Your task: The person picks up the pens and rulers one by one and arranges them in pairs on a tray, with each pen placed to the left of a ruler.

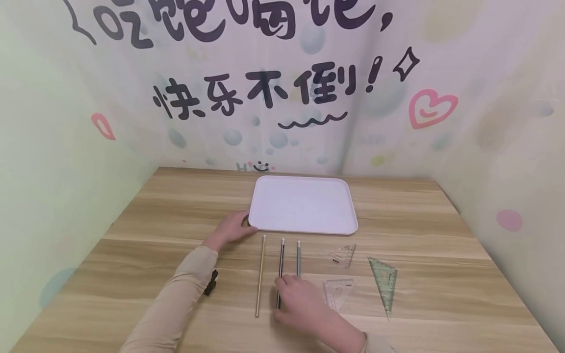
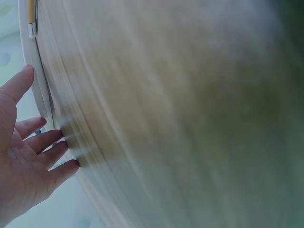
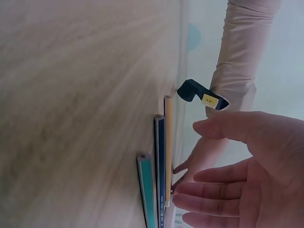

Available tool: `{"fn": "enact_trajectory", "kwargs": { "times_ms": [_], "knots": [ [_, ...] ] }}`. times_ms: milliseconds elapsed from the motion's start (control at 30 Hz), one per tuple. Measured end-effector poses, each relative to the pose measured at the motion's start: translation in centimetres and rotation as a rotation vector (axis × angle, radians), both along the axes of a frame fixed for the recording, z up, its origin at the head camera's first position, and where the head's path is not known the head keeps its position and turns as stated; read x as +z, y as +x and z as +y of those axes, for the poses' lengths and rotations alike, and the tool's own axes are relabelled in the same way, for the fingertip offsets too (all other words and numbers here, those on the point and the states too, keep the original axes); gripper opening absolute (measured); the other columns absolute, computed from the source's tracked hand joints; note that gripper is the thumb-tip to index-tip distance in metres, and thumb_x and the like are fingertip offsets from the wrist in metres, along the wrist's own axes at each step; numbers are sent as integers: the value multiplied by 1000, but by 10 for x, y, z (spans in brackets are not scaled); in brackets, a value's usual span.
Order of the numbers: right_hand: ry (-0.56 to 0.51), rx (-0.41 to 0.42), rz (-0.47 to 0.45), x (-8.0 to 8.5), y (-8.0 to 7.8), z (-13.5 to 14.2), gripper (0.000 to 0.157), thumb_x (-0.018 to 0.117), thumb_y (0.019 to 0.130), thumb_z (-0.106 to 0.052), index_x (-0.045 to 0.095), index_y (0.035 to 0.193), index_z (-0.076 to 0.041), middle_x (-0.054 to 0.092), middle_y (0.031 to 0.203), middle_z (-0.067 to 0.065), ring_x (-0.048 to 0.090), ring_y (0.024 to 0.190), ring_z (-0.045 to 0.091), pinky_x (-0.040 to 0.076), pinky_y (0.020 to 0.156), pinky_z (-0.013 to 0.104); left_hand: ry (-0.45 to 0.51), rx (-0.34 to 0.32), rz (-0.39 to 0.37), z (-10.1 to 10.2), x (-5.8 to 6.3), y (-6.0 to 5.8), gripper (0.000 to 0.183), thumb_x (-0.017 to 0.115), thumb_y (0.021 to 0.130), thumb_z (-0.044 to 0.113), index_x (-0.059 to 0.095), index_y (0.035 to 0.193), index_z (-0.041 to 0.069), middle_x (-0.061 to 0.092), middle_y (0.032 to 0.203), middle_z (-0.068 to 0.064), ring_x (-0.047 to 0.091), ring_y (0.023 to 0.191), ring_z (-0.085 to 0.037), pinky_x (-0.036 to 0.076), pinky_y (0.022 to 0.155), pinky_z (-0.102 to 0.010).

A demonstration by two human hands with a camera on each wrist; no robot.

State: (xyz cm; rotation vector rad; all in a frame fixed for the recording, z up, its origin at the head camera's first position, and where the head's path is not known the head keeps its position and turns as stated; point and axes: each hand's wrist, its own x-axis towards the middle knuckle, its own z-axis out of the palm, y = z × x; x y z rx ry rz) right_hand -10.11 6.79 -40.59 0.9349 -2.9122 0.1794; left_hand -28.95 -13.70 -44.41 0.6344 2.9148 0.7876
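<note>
A white tray [image 1: 304, 205] lies at the back of the table. My left hand [image 1: 231, 228] is at its front left corner, fingers spread and thumb near the rim. In the left wrist view the fingers of that hand [image 2: 35, 152] look fairly straight. Three pencils lie side by side: a yellow one [image 1: 261, 277], a dark one [image 1: 282, 255] and a green one [image 1: 298, 260]. My right hand [image 1: 302, 304] is over the dark and green pencils, hiding part of both. The right wrist view shows this hand [image 3: 247, 175] with extended fingers and nothing held; contact with a pencil is unclear.
Right of the pencils lie a small clear set square [image 1: 350, 256], a larger clear set square [image 1: 337, 291] partly behind my right hand, and a green set square [image 1: 385, 284]. A black device [image 1: 212, 283] is on my left wrist. A printed curtain [image 1: 282, 147] hangs behind the wooden table [image 1: 419, 220].
</note>
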Motion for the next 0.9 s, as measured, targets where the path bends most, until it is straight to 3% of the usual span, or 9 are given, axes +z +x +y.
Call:
{"fn": "enact_trajectory", "kwargs": {
  "times_ms": [333, 567, 700, 900],
  "knots": [
    [-12, 2, 1, -4, -1, -16, 40, 72, 69, -29, 62, 97, -4, 58, 81, 1, 56, 72, 13, 49, 57, 20, 33, -42, 32, -3, -2, -5, 55, 63, 83, 39, 53, 123, 2, 55, 122, -19, 49, 113, -36, 38, 98, -47],
    [-178, -40, -62, -8, -7, -31, 18, 74, 69, -22, 61, 73, -10, 55, 60, -5, 45, 50, 4, 38, 44, 13, 4, -14, -1, 0, 2, -3, 52, 64, 83, 28, 50, 126, 1, 53, 125, -20, 47, 117, -35, 35, 101, -46],
    [-243, -84, -124, -9, -8, -38, 20, 73, 67, -17, 55, 62, -11, 47, 51, -8, 36, 42, 2, 31, 39, 11, -10, -8, -4, 1, 4, -1, 53, 64, 84, 29, 49, 127, 1, 51, 127, -19, 46, 118, -34, 34, 102, -45],
    [-233, -135, -162, -12, -8, -45, 28, 72, 65, -15, 47, 51, -14, 40, 44, -9, 31, 37, 1, 29, 34, 12, 15, -21, 10, 0, 2, 0, 52, 66, 82, 27, 51, 125, 1, 54, 124, -19, 48, 115, -34, 37, 100, -45]
  ]
}}
